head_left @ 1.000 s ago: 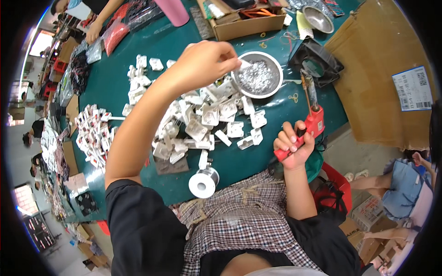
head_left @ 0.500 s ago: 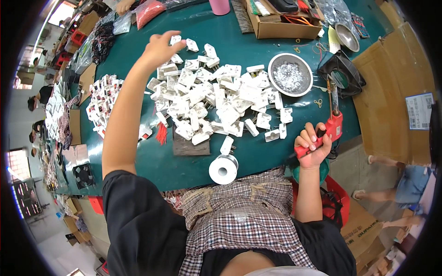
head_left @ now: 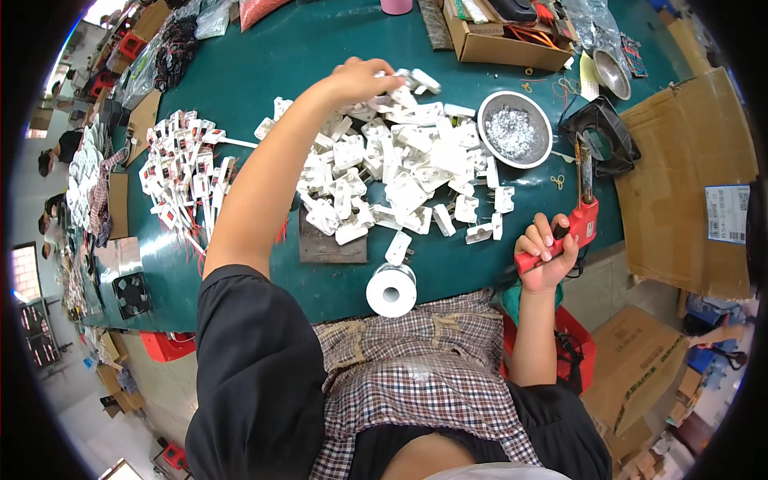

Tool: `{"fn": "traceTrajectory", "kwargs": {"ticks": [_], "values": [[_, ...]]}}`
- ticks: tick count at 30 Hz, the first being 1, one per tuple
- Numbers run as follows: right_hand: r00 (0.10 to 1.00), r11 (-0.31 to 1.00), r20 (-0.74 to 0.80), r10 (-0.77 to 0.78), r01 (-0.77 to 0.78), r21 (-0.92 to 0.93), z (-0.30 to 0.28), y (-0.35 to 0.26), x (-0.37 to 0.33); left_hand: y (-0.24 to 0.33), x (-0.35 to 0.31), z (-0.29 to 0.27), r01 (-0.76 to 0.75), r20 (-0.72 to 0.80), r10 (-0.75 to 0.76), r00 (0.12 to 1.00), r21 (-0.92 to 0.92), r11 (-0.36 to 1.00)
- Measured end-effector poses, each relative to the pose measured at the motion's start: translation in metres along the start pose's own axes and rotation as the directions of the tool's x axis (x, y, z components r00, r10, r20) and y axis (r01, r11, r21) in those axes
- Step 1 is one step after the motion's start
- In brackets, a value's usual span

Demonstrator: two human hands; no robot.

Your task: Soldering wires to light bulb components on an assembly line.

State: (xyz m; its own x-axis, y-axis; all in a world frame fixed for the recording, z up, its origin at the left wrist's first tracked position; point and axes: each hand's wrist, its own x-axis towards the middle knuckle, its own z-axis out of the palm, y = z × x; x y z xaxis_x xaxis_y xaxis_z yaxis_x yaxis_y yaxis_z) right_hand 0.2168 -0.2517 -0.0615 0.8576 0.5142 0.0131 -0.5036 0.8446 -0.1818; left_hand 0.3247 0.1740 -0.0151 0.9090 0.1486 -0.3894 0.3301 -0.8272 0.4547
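1. Workshop bkgd, green table [head_left: 232, 72] across most of the view.
2. Hands well apart. L hand [head_left: 362, 82] is out over far side of the heap, fingers bent by white plastic pcs [head_left: 406, 192]; can't tell if it's pinching one.
3. R hand [head_left: 547, 254] wrapped round grip of red soldering gun [head_left: 587, 221], nr table's R side, metal end pointing away from body.
4. White pcs lie in a loose heap mid-table, partly hidden by L forearm.
5. Dark slab [head_left: 332, 247] at heap's near edge; solder spool [head_left: 376, 294] nr table's front edge, w/ one white pc [head_left: 398, 247] just behind.
6. R of heap: round bowl [head_left: 504, 102] w/ silvery bits [head_left: 512, 134], then black fan [head_left: 602, 138].
7. L of forearm: 2nd pile, white-and-red parts [head_left: 180, 164].
8. Far side: open cardboard box [head_left: 512, 53] w/ odds & ends, metal dish [head_left: 612, 76] to its R.
9. Far R: big cardboard sheet/box [head_left: 672, 176] w/ white label.
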Motion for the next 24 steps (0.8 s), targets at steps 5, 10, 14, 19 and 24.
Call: {"fn": "traceTrajectory", "kwargs": {"ticks": [5, 10, 14, 19, 24], "values": [[1.000, 1.000, -0.004, 0.012, -0.012, -0.007, -0.003, -0.001, 0.001, 0.045, -0.034, 0.007, -0.146, 0.176, 0.165, 0.971, -0.114, 0.983], [1.000, 1.000, 0.002, 0.014, -0.014, 0.002, -0.002, -0.001, 0.002, 0.024, -0.061, -0.019, -0.469, -0.143, 0.469, 0.872, 0.039, 0.883], [1.000, 1.000, 0.012, 0.006, -0.006, 0.000, -0.001, -0.002, 0.001, -0.042, -0.083, -0.068, -0.024, -0.169, 0.034, 0.985, 0.064, 0.998], [1.000, 1.000, 0.024, 0.018, -0.018, -0.003, -0.003, -0.002, 0.001, -0.089, -0.099, -0.054, 0.519, -0.036, -0.518, 0.855, 0.046, 0.854], [1.000, 1.000, 0.018, 0.017, -0.017, -0.025, -0.003, -0.002, -0.001, -0.068, -0.100, -0.025, 0.397, -0.017, -0.400, 0.917, -0.083, 0.914]]}}
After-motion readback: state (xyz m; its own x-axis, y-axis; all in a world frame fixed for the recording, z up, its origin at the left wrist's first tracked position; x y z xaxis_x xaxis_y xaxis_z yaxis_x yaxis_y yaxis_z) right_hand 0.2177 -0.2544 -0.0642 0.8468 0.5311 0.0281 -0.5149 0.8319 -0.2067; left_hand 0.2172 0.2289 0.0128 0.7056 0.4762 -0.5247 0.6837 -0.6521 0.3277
